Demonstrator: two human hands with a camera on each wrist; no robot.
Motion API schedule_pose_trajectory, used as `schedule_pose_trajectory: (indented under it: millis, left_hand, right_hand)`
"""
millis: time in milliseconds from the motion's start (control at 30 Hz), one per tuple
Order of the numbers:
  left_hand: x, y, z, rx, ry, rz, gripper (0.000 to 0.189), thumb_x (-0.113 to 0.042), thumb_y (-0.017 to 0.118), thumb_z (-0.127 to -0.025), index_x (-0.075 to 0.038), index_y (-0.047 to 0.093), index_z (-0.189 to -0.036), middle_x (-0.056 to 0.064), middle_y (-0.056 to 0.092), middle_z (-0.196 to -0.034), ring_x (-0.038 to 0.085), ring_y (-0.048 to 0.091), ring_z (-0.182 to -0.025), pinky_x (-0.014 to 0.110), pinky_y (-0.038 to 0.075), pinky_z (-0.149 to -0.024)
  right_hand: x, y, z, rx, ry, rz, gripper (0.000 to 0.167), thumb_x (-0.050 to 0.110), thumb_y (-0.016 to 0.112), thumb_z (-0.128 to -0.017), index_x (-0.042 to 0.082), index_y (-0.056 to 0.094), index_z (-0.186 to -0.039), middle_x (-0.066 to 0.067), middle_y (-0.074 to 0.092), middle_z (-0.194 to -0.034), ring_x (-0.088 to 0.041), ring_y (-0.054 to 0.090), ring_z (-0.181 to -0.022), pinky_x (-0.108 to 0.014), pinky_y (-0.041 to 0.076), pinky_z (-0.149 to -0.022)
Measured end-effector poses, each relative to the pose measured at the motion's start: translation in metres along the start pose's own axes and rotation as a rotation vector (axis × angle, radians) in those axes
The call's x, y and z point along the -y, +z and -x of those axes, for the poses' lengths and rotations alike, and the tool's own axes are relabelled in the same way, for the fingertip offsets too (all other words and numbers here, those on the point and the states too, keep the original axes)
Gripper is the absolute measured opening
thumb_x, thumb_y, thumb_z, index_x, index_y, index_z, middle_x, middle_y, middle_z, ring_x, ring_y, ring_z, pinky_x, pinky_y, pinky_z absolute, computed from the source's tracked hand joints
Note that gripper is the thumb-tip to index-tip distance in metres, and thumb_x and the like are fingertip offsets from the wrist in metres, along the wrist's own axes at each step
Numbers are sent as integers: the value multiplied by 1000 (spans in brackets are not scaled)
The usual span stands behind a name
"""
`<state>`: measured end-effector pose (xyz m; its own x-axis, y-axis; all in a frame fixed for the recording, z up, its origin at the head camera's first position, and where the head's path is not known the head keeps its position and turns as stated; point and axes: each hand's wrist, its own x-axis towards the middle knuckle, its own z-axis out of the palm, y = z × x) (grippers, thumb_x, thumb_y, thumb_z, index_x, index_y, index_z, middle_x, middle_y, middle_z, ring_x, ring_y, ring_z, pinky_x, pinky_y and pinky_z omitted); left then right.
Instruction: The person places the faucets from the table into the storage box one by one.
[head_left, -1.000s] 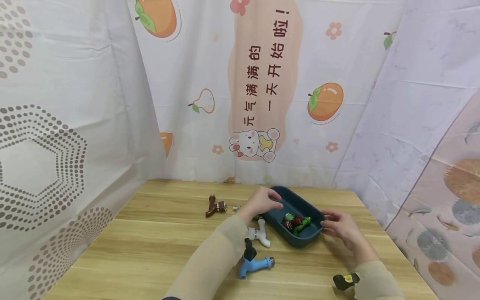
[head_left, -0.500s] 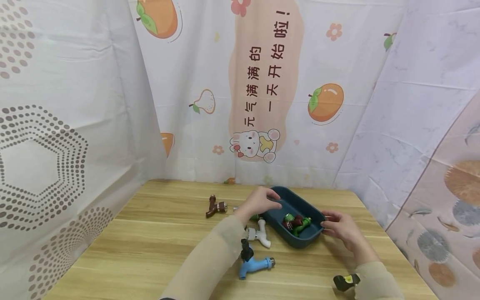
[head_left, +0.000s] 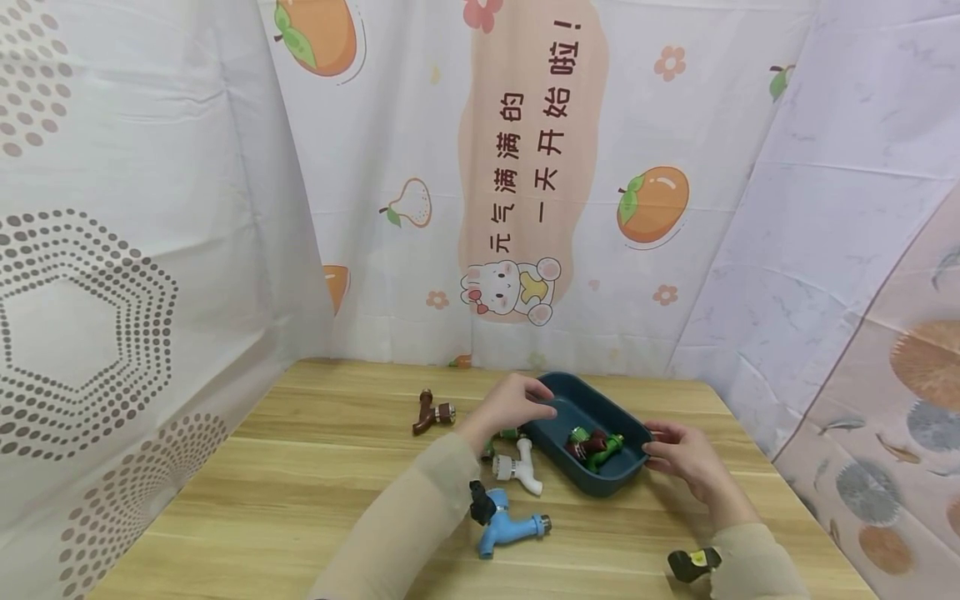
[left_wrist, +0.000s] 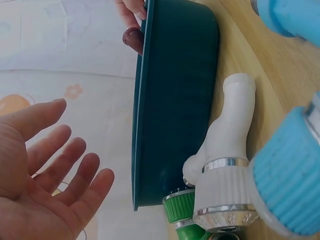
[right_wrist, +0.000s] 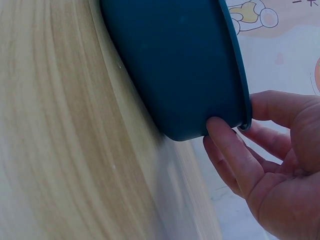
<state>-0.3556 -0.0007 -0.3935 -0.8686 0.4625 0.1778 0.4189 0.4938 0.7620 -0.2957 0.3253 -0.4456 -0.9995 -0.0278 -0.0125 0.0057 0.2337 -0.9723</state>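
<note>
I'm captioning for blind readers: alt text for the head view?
A right hand has its grip on a teal tub holding green and brown taps; an empty left hand hovers close by. A white tap and a blue tap lie on the wooden table.

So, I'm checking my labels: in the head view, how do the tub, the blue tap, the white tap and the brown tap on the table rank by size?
1. Tub
2. Blue tap
3. White tap and brown tap, unranked: they look close, and the brown one lies farther from the camera.
</note>
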Motion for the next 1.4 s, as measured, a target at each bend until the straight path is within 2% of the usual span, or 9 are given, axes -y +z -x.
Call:
schedule_pose_trajectory:
  millis: [133, 333, 633, 933, 1167, 1400]
  left_hand:
    - [0, -3, 3, 1, 5, 8, 25, -28, 80, -90, -17, 77, -112, -8, 71, -106, 11, 65, -99, 30, 54, -83]
    - [1, -6, 7, 14, 9, 23, 25, -28, 78, -91, -16, 76, -113, -6, 71, -108, 13, 65, -101, 30, 55, -84]
    - [9, -13, 12, 24, 28, 27, 27, -28, 78, -92, -14, 75, -115, 6, 72, -116, 14, 66, -102, 30, 55, -80]
    - [11, -22, 16, 26, 14, -22, 29, -32, 78, -92, -18, 75, -116, -1, 72, -114, 14, 65, -105, 34, 54, -88]
    - [14, -30, 21, 37, 15, -23, 31, -34, 78, -91, -20, 75, -118, -1, 71, -116, 14, 65, -106, 37, 54, -89]
    - [15, -38, 28, 54, 19, -4, 32, -32, 79, -91, -20, 74, -119, -8, 69, -114, 26, 64, -114, 39, 54, -90]
  right_hand:
    - [1, 0, 0, 0, -2, 1, 56, -6, 65, -93, -20, 41, -141, -39, 50, -131, -28, 66, -104, -39, 59, -82]
    - [2, 1, 1, -2, -3, 3, 55, -6, 64, -92, -21, 42, -140, -39, 51, -130, -28, 67, -102, -38, 59, -82]
    - [1, 1, 1, 2, -8, 4, 55, -7, 63, -92, -21, 42, -140, -40, 51, -129, -30, 67, -103, -38, 59, -82]
    - [1, 1, 1, 2, -6, 2, 54, -7, 64, -92, -21, 42, -140, -39, 51, -130, -30, 67, -103, -39, 59, -82]
    - [1, 1, 1, 7, -11, 2, 54, -6, 63, -92, -21, 41, -140, -39, 51, -130, -30, 67, -104, -38, 59, -82]
    - [-1, 0, 0, 9, -14, 2, 54, -6, 63, -93, -21, 41, -140, -40, 51, -131, -30, 67, -104, -38, 59, -82]
